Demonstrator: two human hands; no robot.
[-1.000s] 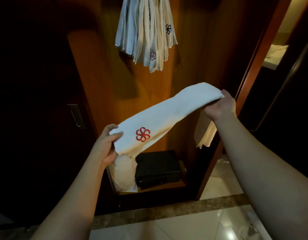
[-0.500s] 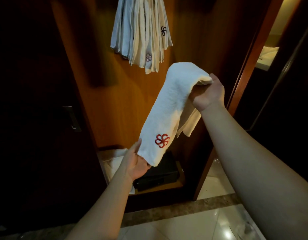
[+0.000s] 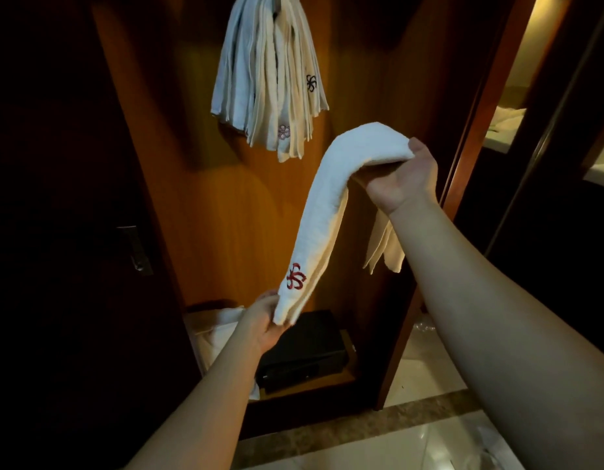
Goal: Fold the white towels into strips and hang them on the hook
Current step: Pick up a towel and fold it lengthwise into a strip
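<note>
Now hanging step: right hand [image 3: 400, 179] and left hand [image 3: 259, 325] grasp folded towel strip [image 3: 322, 212]; next, drape over hook, apparently under hung towels [image 3: 270, 76].

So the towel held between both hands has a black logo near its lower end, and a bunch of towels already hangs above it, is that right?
Not quite: the logo on the towel is red, not black, as the head view shows. The rest holds: the left hand and right hand hold it, and a bunch of towels hangs above.
</note>
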